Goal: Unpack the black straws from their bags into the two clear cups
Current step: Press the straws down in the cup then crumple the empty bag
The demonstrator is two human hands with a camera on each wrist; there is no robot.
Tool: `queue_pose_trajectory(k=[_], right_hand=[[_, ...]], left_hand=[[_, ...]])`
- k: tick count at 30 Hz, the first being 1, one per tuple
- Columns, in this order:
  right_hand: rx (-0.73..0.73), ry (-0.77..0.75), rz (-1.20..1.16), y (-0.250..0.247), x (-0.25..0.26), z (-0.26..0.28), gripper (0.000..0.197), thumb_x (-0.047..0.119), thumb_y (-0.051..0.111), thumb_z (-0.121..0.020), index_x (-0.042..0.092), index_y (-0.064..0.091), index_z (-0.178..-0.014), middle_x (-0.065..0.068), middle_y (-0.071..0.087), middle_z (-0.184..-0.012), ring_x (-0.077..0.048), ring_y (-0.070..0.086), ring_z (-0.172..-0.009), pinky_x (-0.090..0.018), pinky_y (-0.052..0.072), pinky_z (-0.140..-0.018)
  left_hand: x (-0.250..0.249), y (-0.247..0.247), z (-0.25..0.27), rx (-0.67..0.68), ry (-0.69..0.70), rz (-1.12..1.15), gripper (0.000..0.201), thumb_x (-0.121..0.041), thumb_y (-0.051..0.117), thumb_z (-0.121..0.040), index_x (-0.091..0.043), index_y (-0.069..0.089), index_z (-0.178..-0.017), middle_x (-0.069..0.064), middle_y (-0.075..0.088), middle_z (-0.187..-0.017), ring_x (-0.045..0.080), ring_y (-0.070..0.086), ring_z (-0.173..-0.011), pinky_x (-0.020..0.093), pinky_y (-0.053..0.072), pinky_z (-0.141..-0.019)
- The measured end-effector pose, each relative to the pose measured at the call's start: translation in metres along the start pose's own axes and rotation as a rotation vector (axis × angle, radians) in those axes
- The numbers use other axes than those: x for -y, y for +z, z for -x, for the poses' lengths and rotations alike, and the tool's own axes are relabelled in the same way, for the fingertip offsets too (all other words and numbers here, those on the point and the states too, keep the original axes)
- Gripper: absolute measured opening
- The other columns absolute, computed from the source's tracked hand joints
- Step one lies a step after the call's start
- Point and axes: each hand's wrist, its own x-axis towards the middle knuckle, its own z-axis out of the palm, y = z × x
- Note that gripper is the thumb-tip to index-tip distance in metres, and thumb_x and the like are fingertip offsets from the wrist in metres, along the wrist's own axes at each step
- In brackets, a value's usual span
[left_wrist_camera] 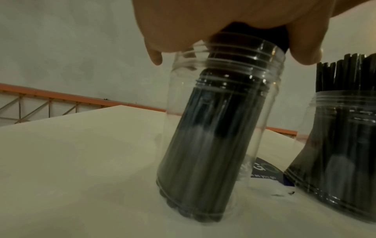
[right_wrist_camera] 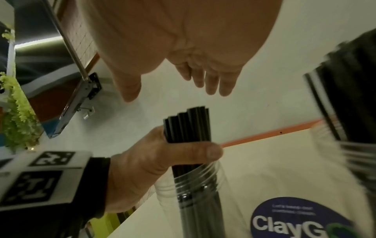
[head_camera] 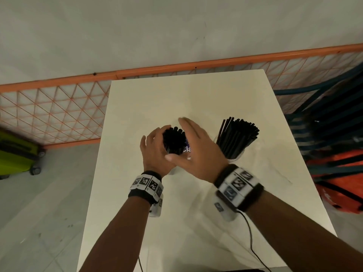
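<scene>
A tight bundle of black straws stands in the left clear cup on the white table. My left hand grips the bundle just above the cup's rim, thumb wrapped across it. My right hand hovers flat beside and over the bundle with straight fingers, holding nothing. The right clear cup is full of fanned-out straws. A clear bag with a dark blue round label lies on the table between the two cups.
An orange mesh fence runs behind the table. A lime green suitcase stands on the floor at left. Stacked dark chairs and an orange bag crowd the right side. A cable trails from my right wrist.
</scene>
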Motion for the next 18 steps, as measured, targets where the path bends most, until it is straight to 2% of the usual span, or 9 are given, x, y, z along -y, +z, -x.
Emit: queue_pose_trajectory(k=[3, 6, 10, 14, 18], right_hand=[[0.010, -0.015, 0.090, 0.025, 0.005, -0.025, 0.090, 0.061, 0.052, -0.088, 0.010, 0.017, -0.153, -0.010, 0.016, -0.162, -0.021, 0.013, -0.148, -0.028, 0.012, -0.118], [0.042, 0.003, 0.192, 0.047, -0.001, -0.034, 0.090, 0.066, 0.045, -0.088, 0.003, 0.024, -0.150, -0.017, 0.024, -0.159, -0.030, 0.016, -0.148, -0.042, 0.019, -0.121], [0.044, 0.015, 0.176, 0.054, -0.010, -0.037, 0.088, 0.065, 0.047, -0.088, 0.003, 0.030, -0.148, -0.016, 0.030, -0.155, -0.031, 0.023, -0.144, -0.042, 0.026, -0.118], [0.035, -0.021, 0.185, 0.047, -0.011, -0.037, 0.089, 0.068, 0.044, -0.087, 0.006, 0.028, -0.149, -0.014, 0.028, -0.157, -0.028, 0.024, -0.145, -0.043, 0.026, -0.118], [-0.011, -0.018, 0.062, 0.026, -0.009, -0.031, 0.083, 0.061, 0.049, -0.090, 0.009, 0.026, -0.150, -0.011, 0.025, -0.159, -0.023, 0.023, -0.146, -0.036, 0.023, -0.118]], left_hand=[[-0.001, 0.001, 0.002, -0.013, 0.050, -0.089, 0.062, -0.054, 0.045, -0.072, -0.028, 0.037, -0.128, 0.005, 0.066, -0.123, 0.033, 0.061, -0.114, 0.061, 0.040, -0.104], [0.002, 0.002, 0.005, -0.003, 0.090, -0.157, 0.061, -0.050, 0.039, -0.072, -0.024, 0.040, -0.127, 0.011, 0.067, -0.120, 0.036, 0.064, -0.108, 0.062, 0.044, -0.099], [0.002, 0.003, 0.000, 0.038, 0.027, -0.123, 0.071, -0.053, 0.037, -0.071, -0.015, 0.057, -0.127, 0.009, 0.067, -0.119, 0.034, 0.063, -0.110, 0.059, 0.043, -0.102], [0.007, 0.003, 0.001, 0.069, 0.020, -0.061, 0.084, -0.059, 0.045, -0.069, -0.018, 0.044, -0.142, 0.002, 0.060, -0.134, 0.029, 0.059, -0.119, 0.058, 0.034, -0.110], [0.005, -0.004, 0.002, 0.114, -0.042, 0.032, 0.097, -0.065, 0.050, -0.062, -0.023, 0.031, -0.148, 0.000, 0.062, -0.132, 0.026, 0.055, -0.126, 0.056, 0.023, -0.118]])
